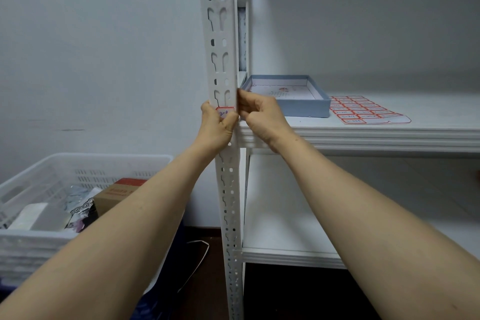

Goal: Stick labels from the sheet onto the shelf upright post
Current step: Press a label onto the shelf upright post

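Beside post (220,34): basket (39,171) left; box (304,108), label sheet (363,110) on shelf (428,106).

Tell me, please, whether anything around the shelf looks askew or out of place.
Nothing serious. The label on the post looks level, though the left hand hides part of it. The sheet lies slanted on the shelf, its near corner bare of labels.

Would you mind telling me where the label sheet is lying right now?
In the head view the label sheet lies flat on the white shelf, right of centre, just right of the blue box.
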Available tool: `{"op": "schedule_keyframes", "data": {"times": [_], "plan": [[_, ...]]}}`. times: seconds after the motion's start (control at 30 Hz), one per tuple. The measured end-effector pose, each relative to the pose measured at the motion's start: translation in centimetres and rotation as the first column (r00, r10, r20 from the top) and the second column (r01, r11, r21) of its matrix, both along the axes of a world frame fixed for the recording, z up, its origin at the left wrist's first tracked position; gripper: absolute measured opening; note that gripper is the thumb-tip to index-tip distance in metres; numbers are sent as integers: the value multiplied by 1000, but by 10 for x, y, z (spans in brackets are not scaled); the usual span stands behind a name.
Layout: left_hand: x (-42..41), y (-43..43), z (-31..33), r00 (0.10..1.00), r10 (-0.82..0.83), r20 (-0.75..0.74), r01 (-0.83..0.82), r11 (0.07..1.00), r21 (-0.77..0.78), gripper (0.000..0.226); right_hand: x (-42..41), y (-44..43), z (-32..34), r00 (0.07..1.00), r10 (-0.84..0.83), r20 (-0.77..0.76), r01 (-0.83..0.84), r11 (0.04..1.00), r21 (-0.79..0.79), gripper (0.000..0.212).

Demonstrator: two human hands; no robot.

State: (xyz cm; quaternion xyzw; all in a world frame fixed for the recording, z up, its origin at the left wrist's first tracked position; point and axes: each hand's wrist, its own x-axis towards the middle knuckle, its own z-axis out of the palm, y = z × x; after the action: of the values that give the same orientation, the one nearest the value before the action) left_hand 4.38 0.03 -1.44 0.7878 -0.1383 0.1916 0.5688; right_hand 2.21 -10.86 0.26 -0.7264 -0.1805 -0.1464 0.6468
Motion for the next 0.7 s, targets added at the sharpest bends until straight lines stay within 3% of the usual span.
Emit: {"op": "schedule_keyframes", "data": {"times": [0.7], "plan": [[-3,-1,1,1000,-19,8,19,1000,-17,35,7,-1,-3,1000,6,-2,-6,1000,-4,62]]}}
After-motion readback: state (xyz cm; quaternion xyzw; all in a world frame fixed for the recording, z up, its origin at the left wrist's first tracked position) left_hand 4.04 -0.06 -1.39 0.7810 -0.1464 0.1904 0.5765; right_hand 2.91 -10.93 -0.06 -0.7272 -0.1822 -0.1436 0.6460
